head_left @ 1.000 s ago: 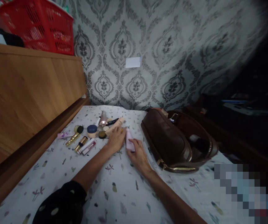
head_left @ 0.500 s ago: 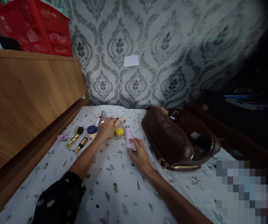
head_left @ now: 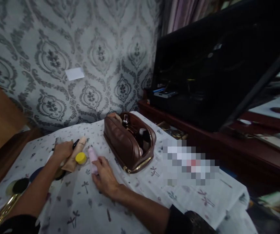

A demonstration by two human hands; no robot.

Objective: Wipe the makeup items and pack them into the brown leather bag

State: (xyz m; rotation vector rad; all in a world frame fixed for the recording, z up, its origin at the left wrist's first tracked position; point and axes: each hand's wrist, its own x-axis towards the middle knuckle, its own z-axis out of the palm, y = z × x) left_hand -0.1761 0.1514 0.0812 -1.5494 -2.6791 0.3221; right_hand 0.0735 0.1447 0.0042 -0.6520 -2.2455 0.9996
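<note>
I look down on a patterned cloth [head_left: 91,209]. The open brown bag [head_left: 121,143] sits at one o'clock from my right hand [head_left: 104,178]. My left hand [head_left: 64,150] is at ten o'clock from it; I cannot tell how those fingers are set. The beige tube [head_left: 76,150] lies just beside them, at three o'clock. My right fingers pinch the lower end of the pink tube [head_left: 92,154]; the yellow-lidded jar [head_left: 80,158] is at its nine o'clock.
</note>
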